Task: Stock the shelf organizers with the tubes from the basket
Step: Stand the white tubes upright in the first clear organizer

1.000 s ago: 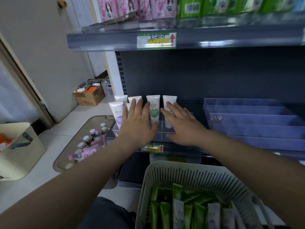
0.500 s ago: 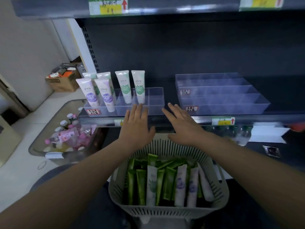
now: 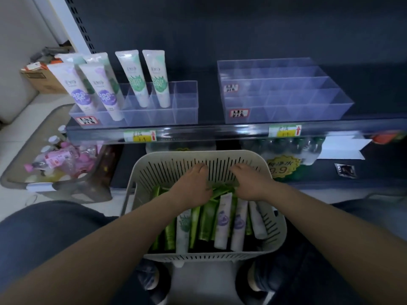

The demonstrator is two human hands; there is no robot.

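Both hands are down inside the slotted basket [image 3: 273,219], at its far end. The left hand [image 3: 193,186] is curled, fingers bent under among the green tubes [image 3: 206,223]; whether it has closed on one cannot be told, as the fingertips are hidden. The right hand [image 3: 250,183] is likewise curled just beside it, over the tops of the green tubes, grip unconfirmed. Toward the wrists lie the remaining stock: green tubes under the left forearm, two white tubes with purple print [image 3: 222,225] under the right. Beyond the hands, up on the shelf, the left organizer [image 3: 185,102] holds six upright tubes [image 3: 157,79] with empty cells at its right end; the right organizer [image 3: 286,93] shows no stock. Judgement: picking stage, most of the task outstanding. Risks: tubes lie packed and overlapping, so a pull on one may drag neighbours out or tip the basket, which sits close between the knees; two hands working the same corner may foul each other; a tube set carelessly into a shallow clear cell could lean and topple those already standing; purple and green variants may be mixed across labelled rows
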